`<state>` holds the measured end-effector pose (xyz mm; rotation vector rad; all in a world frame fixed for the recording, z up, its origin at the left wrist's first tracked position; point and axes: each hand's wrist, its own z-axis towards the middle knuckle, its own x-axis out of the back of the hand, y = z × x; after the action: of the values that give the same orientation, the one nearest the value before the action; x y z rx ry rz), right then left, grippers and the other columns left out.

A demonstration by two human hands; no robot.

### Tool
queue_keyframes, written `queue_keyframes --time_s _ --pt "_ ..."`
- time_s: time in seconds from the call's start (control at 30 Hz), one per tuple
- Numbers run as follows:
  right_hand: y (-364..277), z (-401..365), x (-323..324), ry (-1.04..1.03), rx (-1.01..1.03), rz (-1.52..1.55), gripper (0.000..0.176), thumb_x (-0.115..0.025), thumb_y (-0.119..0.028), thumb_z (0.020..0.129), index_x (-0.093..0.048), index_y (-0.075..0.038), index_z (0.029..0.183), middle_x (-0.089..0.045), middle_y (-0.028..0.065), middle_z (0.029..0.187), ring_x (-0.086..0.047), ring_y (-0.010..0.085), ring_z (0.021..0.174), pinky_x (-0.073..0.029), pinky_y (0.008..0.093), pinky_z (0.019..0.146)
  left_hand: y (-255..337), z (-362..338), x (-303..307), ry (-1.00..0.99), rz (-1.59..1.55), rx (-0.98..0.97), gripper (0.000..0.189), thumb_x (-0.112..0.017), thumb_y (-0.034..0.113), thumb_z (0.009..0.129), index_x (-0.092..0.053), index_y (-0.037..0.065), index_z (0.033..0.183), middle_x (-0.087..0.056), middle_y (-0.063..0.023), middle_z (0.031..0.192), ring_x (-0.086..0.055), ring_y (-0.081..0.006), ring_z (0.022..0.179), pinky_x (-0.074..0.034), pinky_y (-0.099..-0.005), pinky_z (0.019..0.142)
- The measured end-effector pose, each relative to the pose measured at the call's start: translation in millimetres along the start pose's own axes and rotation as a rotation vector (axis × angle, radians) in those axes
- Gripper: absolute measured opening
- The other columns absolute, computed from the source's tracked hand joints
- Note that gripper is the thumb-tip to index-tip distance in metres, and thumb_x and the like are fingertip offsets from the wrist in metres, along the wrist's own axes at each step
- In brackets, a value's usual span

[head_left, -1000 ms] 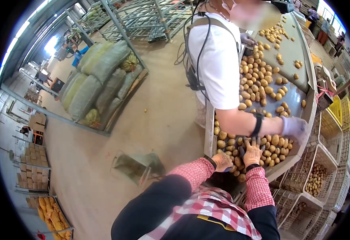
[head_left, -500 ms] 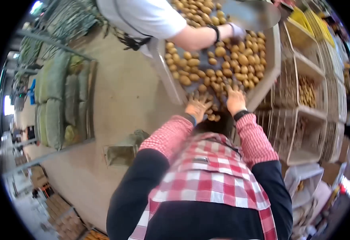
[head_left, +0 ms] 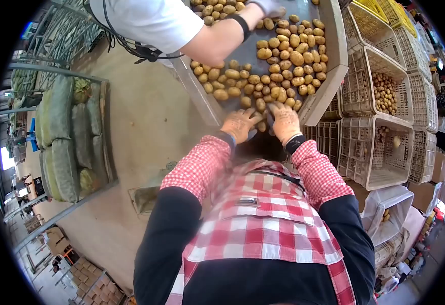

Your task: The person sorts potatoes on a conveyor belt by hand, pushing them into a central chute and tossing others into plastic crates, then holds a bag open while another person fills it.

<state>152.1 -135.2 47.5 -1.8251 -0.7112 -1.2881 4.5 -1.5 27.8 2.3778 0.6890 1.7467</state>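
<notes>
Many potatoes lie across a grey sorting table whose raised sides narrow toward me. At the narrow end, my left hand rests beside the nearest potatoes, with its fingers apart and pointing right. My right hand is opposite it, fingers spread against the potatoes' near edge. Both hands seem gloved, orange-toned with grey fingertips. One or two potatoes show between them at the dark outlet, partly hidden by the fingers. Neither hand visibly grips a potato.
A co-worker's arm reaches over the far left of the table with a gloved hand. Stacked plastic crates, some containing potatoes, stand at the right. Filled mesh sacks are stacked on a rack at the left. A bin sits on the floor.
My hands have drawn nearer to me, and potatoes now reach the narrow end between them. The co-worker's hand has moved left, away from the potatoes on the right. My view has shifted slightly.
</notes>
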Motion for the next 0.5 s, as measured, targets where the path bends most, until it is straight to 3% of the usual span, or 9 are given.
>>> queue_keyframes --time_s 0.1,0.17,0.23,0.27,0.37,0.4,0.5 --pt "7 43 1 0.317 0.166 0.097 0.036 -0.060 -0.011 0.090 -0.067 -0.015 0.126 -0.067 0.0093 0.122 -0.063 0.0312 0.114 -0.052 0.0426 0.096 -4 6 4 -0.049 0.067 -0.144 0.059 -0.065 0.040 0.094 -0.051 0.022 0.149 -0.062 -0.0096 0.133 -0.059 -0.0310 0.125 -0.048 -0.0446 0.104" --pt "-8 79 18 0.281 0.175 0.050 0.039 -0.059 -0.008 0.090 -0.067 -0.015 0.127 -0.067 0.0095 0.123 -0.063 0.0310 0.114 -0.052 0.0423 0.097 -6 9 -1 -0.071 0.109 -0.216 0.054 -0.061 0.040 0.097 -0.053 0.022 0.147 -0.066 -0.0065 0.123 -0.062 -0.0272 0.119 -0.050 -0.0427 0.101" --pt "-25 118 17 0.139 0.164 -0.031 0.041 -0.059 -0.009 0.090 -0.067 -0.016 0.130 -0.065 0.0093 0.127 -0.062 0.0305 0.118 -0.051 0.0423 0.100 -6 12 -3 -0.082 0.102 -0.191 0.052 -0.058 0.039 0.099 -0.053 0.022 0.148 -0.066 -0.0063 0.123 -0.062 -0.0264 0.119 -0.050 -0.0420 0.100" --pt "-30 131 11 0.229 0.281 0.012 0.041 -0.054 -0.002 0.089 -0.068 -0.014 0.126 -0.065 0.0119 0.126 -0.060 0.0337 0.121 -0.051 0.0434 0.100 -5 13 -4 -0.090 0.096 -0.171 0.051 -0.056 0.039 0.100 -0.052 0.023 0.148 -0.067 -0.0061 0.123 -0.062 -0.0256 0.118 -0.050 -0.0413 0.100" --pt "-48 156 2 -0.023 0.237 -0.134 0.038 -0.059 -0.008 0.093 -0.066 -0.017 0.130 -0.057 0.0095 0.138 -0.058 0.0325 0.128 -0.050 0.0425 0.105 -4 11 -8 -0.097 0.097 -0.142 0.050 -0.053 0.039 0.102 -0.050 0.024 0.150 -0.067 -0.0060 0.125 -0.062 -0.0250 0.119 -0.050 -0.0402 0.101" --pt "-49 164 -1 -0.082 0.218 -0.140 0.036 -0.059 -0.009 0.094 -0.066 -0.017 0.129 -0.056 0.0126 0.139 -0.058 0.0348 0.129 -0.051 0.0437 0.104 -5 11 -8 -0.096 0.110 -0.148 0.051 -0.053 0.038 0.102 -0.050 0.024 0.150 -0.066 -0.0064 0.126 -0.062 -0.0254 0.120 -0.050 -0.0402 0.101" --pt "-35 175 5 -0.219 0.032 0.146 0.037 -0.063 -0.010 0.094 -0.066 -0.018 0.129 -0.055 0.0188 0.140 -0.057 0.0360 0.132 -0.051 0.0424 0.106 -6 13 -4 -0.183 0.078 -0.142 0.056 -0.054 0.037 0.101 -0.044 0.026 0.155 -0.064 -0.0085 0.132 -0.060 -0.0270 0.122 -0.048 -0.0402 0.105"
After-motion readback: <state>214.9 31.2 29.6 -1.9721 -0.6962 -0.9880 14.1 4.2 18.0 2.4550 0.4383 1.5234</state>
